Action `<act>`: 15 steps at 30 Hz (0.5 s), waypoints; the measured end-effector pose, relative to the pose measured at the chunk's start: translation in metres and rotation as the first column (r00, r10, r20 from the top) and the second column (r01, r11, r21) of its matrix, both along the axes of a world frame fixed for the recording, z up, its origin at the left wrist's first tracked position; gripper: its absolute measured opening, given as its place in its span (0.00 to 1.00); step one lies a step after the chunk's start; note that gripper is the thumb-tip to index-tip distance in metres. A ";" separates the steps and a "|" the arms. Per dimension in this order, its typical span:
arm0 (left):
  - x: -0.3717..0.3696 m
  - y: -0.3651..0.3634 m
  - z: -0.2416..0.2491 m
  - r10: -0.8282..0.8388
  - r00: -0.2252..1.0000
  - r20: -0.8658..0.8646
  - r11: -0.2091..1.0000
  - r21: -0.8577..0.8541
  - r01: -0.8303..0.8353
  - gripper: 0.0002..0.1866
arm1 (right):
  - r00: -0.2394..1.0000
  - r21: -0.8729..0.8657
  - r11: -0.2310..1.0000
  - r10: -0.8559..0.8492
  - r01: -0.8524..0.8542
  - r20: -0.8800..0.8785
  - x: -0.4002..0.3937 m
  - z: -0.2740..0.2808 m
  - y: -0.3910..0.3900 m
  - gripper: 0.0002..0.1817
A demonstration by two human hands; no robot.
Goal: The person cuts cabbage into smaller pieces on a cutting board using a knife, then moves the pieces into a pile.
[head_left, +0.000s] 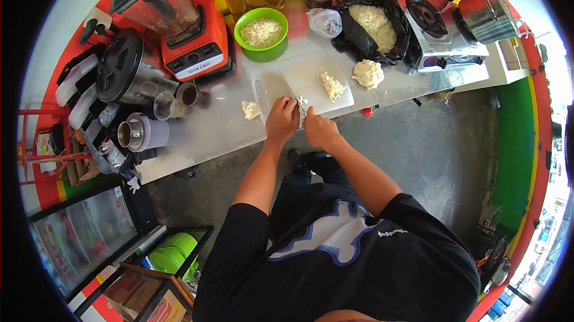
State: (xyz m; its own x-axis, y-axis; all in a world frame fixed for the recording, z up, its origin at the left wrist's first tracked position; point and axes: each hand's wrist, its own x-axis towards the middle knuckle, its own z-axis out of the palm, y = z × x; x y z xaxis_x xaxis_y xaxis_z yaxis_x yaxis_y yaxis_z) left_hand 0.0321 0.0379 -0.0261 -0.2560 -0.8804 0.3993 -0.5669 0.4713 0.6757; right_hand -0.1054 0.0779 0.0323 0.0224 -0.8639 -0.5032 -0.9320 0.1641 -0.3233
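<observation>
Black-sleeved arms reach from the chest out to the cutting board (311, 80). Right hand (320, 129) is closed on a knife handle, grip tight; the knife (293, 92) has its blade slanting up-left over the board. Left hand (282, 120) is curled, fingers pressed down at the board's near edge, seemingly pinning a small pale piece just beside the blade; what it holds is mostly hidden.

Outward: a chopped pile (332, 86) sits mid-board, so some cutting is done. One uncut white chunk (368, 73) lies on the surface right of the board, and a small scrap (251, 109) lies to its left, both apparently still to do. Behind, a green bowl (261, 33) holds shredded white bits and a black bag (373, 26) holds a larger shredded heap, judged finished output. Roughly mid-batch, by my read. An orange blender (191, 35) stands back-left and a gas stove (439, 29) back-right.
</observation>
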 end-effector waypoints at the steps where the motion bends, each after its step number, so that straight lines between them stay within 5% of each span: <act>1: 0.000 0.000 -0.001 -0.005 1.000 -0.003 1.000 0.011 0.005 0.04 | 1.000 0.000 1.000 0.003 -0.003 -0.001 0.000 0.000 -0.001 0.14; 15: 0.001 0.000 -0.007 0.037 0.998 -0.058 0.998 -0.046 -0.039 0.06 | 1.000 -0.009 1.000 0.011 -0.012 -0.023 0.007 0.008 -0.001 0.13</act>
State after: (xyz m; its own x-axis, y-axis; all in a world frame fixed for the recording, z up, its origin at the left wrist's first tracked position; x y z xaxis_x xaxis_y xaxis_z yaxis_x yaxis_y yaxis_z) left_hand 0.0330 0.0382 -0.0333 -0.1983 -0.8688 0.4537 -0.5459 0.4824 0.6850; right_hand -0.0982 0.0766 0.0404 0.0211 -0.8680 -0.4962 -0.9409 0.1505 -0.3033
